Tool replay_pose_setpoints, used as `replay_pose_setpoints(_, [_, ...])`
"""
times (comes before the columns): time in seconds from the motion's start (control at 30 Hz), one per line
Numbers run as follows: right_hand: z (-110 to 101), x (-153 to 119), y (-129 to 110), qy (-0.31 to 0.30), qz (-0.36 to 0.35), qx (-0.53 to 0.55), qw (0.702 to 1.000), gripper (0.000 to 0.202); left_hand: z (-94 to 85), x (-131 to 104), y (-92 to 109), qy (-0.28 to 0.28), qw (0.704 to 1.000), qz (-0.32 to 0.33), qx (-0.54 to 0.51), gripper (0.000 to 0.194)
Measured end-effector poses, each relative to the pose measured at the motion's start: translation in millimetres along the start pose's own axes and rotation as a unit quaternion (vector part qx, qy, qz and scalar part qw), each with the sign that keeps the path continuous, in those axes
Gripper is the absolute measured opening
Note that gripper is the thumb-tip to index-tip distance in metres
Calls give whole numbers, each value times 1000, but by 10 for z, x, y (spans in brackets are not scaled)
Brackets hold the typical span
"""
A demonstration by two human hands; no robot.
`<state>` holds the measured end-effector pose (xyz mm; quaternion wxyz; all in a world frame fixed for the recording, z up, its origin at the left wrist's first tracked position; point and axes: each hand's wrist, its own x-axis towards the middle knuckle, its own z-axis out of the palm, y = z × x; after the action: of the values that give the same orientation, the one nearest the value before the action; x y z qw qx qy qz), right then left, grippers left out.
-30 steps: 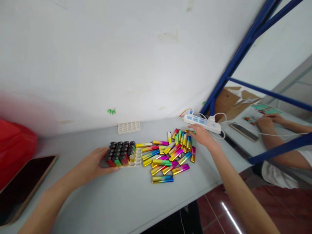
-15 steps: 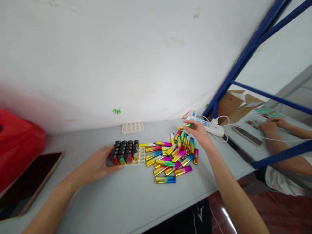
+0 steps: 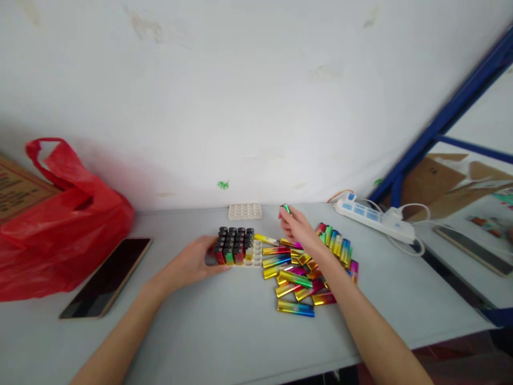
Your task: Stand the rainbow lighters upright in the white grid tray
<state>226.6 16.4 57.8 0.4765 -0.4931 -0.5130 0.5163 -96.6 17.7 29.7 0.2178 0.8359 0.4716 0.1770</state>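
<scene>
Upright lighters (image 3: 234,246) with black tops stand in rows in a white tray (image 3: 256,256) whose right-hand holes show bare. My left hand (image 3: 202,256) wraps round the left end of this tray, thumb along the front side and fingers behind. My right hand (image 3: 294,224) is closed on a green lighter (image 3: 285,208), held above the table just right of the tray; most of the lighter is hidden by the fingers. Beneath and beside my right forearm lies a loose pile of shiny lighters (image 3: 296,279) in gold, blue, green, red and purple.
A second white tray (image 3: 244,211) lies against the wall. To the left are a dark phone (image 3: 108,278) and a red plastic bag (image 3: 76,214) by a cardboard box (image 3: 20,190). On the right sit a power strip (image 3: 372,219) with cables and a blue metal frame (image 3: 452,112).
My right hand has lifted a lighter away from the back of the pile and moved left toward the tray. My left hand keeps its hold. The view has turned left.
</scene>
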Motion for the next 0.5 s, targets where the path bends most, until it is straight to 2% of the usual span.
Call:
replay_pose_setpoints(0.1, [93,-80,116,61,-51,-181,980,65,-30,-2,37,-16,1000,-17,18,50])
replay_pose_setpoints(0.2, [165,-168,153,111,-93,-279,949,66,-45,1,53,-24,999,-18,13,49])
replay_pose_setpoints(0.33, [222,-223,143,105,-112,-316,936,53,-45,6,51,-26,999,-18,8,49])
replay_pose_setpoints(0.5, [241,-281,111,76,-124,-319,936,42,-32,11,35,-27,999,-13,14,49])
